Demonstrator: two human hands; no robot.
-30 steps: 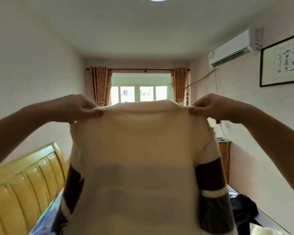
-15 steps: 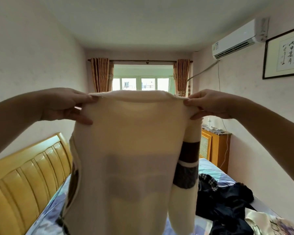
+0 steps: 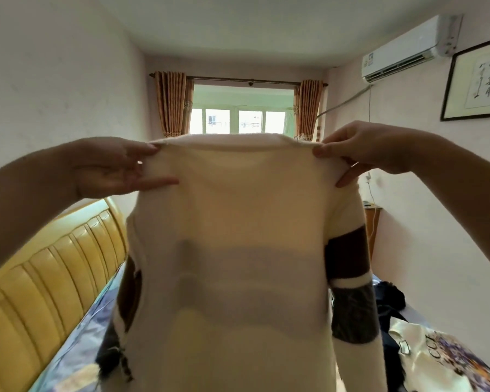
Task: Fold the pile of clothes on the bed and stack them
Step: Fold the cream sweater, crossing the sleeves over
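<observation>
A cream sweater (image 3: 232,222) with brown and grey bands on its sleeves hangs spread out in front of me, above the bed (image 3: 77,355). My left hand (image 3: 116,165) pinches its left shoulder between thumb and fingers. My right hand (image 3: 362,148) pinches the right shoulder the same way. Both sleeves hang down at the sides. A pile of dark clothes (image 3: 388,304) lies on the bed at the lower right, partly hidden by the sweater, with a pale printed garment (image 3: 436,355) in front of it.
A yellow padded headboard (image 3: 40,278) runs along the left. A wooden cabinet (image 3: 372,227) stands by the right wall under an air conditioner (image 3: 410,46) and a framed picture (image 3: 475,80). A curtained window (image 3: 238,108) is at the far end.
The sweater is spread wider than half a second ago, with both sleeves now hanging out to the sides. My hands have moved slightly apart and sit a little lower in view.
</observation>
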